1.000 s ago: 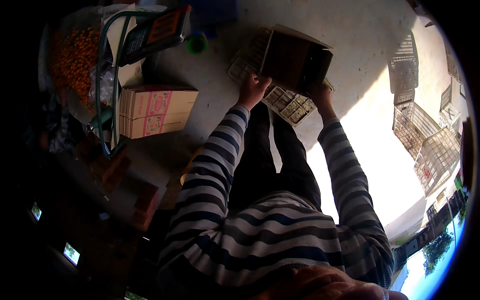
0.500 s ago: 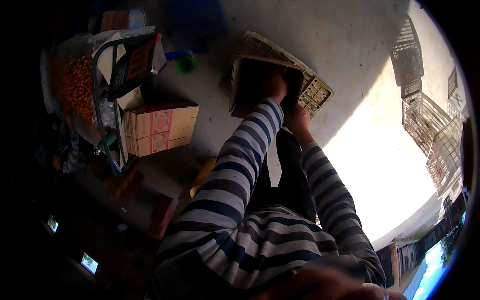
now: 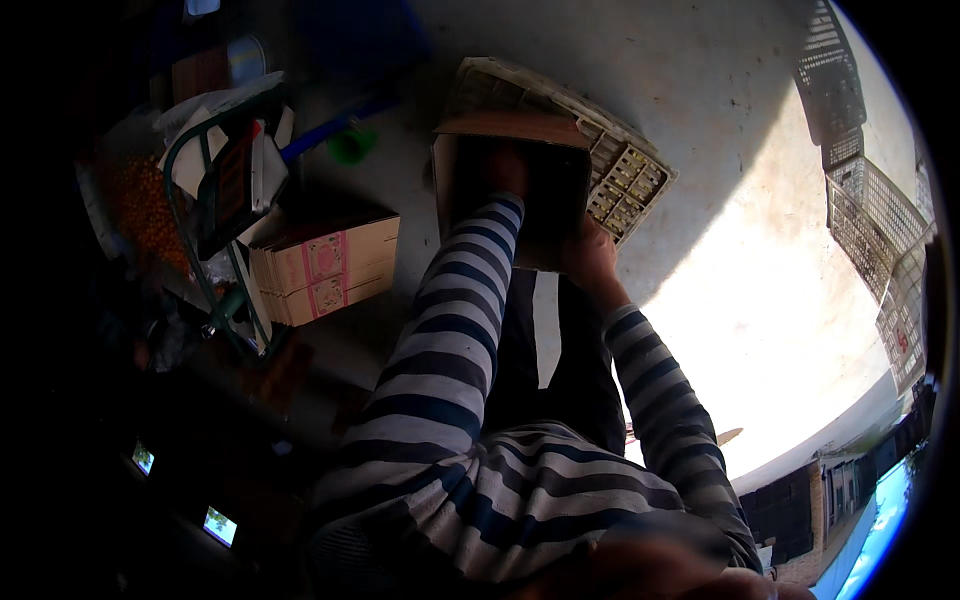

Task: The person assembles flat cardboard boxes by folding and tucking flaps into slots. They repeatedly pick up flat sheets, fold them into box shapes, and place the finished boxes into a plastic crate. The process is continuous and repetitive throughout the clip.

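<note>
An open cardboard box point(image 3: 515, 125) rests in front of me, overlapping a pale plastic crate point(image 3: 632, 185) on the floor. My left hand point(image 3: 507, 172) reaches deep inside the box; its fingers are lost in the dark interior. At the near right corner of the box, my right hand point(image 3: 594, 258) grips the cardboard edge. What the box contains is too dark to see.
Flat, folded cartons point(image 3: 325, 262) stand to the left beside a green metal frame point(image 3: 180, 215) with a weighing scale. Behind that lies a heap of small orange fruit point(image 3: 150, 200). More slatted plastic crates point(image 3: 880, 235) stand at the far right, past sunlit floor.
My left hand has moved leftward inside the box. The box now sits slightly left and nearer to me, and my right hand has come nearer along with it.
</note>
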Demonstrator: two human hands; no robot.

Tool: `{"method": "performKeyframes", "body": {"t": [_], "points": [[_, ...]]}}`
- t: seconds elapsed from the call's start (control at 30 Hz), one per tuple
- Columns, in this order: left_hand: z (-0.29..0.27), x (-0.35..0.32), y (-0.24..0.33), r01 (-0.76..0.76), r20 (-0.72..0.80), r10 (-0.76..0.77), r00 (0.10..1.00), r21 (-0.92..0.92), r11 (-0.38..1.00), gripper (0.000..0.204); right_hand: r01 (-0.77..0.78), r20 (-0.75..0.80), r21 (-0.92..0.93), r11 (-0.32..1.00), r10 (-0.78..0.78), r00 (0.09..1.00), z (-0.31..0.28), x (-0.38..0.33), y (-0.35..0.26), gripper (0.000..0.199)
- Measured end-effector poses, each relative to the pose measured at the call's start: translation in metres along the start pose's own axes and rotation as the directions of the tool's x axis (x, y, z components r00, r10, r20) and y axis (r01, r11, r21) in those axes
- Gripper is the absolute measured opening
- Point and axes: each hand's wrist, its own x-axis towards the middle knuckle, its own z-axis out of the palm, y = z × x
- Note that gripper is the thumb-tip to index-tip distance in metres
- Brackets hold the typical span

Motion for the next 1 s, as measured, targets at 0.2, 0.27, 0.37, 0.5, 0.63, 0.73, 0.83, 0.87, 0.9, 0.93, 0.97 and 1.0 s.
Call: {"method": "performKeyframes", "body": {"t": [0.2, 0.27, 0.37, 0.5, 0.63, 0.73, 0.83, 0.87, 0.9, 0.93, 0.97, 1.0], "points": [[-0.033, 0.015, 0.046, 0.019, 0.394, -0.052, 0.918, 0.088, 0.996, 0.026, -0.065, -0.061, -0.031, 0.997, 0.063, 0.996, -0.013, -0.002, 0.002, 0.024], [-0.034, 0.012, 0.037, 0.22, 0.458, -0.14, 0.878, -0.126, 0.967, 0.032, 0.005, -0.071, -0.131, 0.991, -0.014, 0.997, -0.005, 0.0, 0.009, 0.027], [-0.055, 0.007, 0.037, -0.036, 0.272, 0.033, 0.962, 0.003, 0.999, 0.049, 0.03, -0.096, -0.05, 0.998, -0.035, 0.995, 0.01, 0.002, 0.022, 0.046], [-0.064, 0.019, 0.032, -0.029, 0.569, -0.015, 0.822, 0.068, 0.997, 0.029, 0.263, -0.13, -0.176, 0.949, -0.287, 0.949, 0.02, 0.017, 0.046, 0.031], [-0.077, 0.009, -0.005, -0.069, 0.585, 0.048, 0.809, 0.014, 0.998, 0.032, 0.316, -0.099, -0.239, 0.918, -0.347, 0.932, 0.015, 0.004, 0.011, 0.027], [-0.135, -0.007, 0.047, -0.275, 0.47, 0.331, 0.818, -0.185, 0.943, 0.036, 0.567, 0.047, -0.623, 0.539, -0.698, 0.714, -0.019, -0.006, 0.057, 0.026], [-0.188, -0.046, 0.068, -0.376, 0.268, 0.586, 0.765, -0.553, 0.744, 0.032, -0.038, -0.006, 0.15, 0.988, 0.04, 0.999, -0.058, -0.058, 0.04, 0.024], [-0.228, -0.077, 0.035, -0.369, 0.316, 0.584, 0.748, -0.534, 0.761, 0.035, -0.12, 0.095, 0.087, 0.989, 0.112, 0.989, -0.039, -0.078, 0.009, 0.023], [-0.238, -0.097, 0.018, -0.417, 0.341, 0.635, 0.693, -0.529, 0.739, 0.041, -0.184, 0.113, -0.007, 0.983, 0.183, 0.976, -0.039, -0.084, -0.011, 0.023], [-0.254, -0.116, 0.002, -0.45, 0.371, 0.646, 0.668, -0.49, 0.746, 0.044, -0.166, 0.147, -0.084, 0.983, 0.177, 0.973, -0.038, -0.095, -0.027, 0.022], [-0.27, -0.133, -0.008, -0.493, 0.397, 0.664, 0.634, -0.454, 0.742, 0.048, -0.146, 0.16, -0.155, 0.977, 0.171, 0.972, -0.041, -0.109, -0.045, 0.022], [-0.283, -0.145, -0.015, -0.541, 0.421, 0.654, 0.628, -0.368, 0.756, 0.053, -0.008, 0.212, -0.241, 0.971, 0.06, 0.975, -0.045, -0.112, -0.05, 0.021]]}}
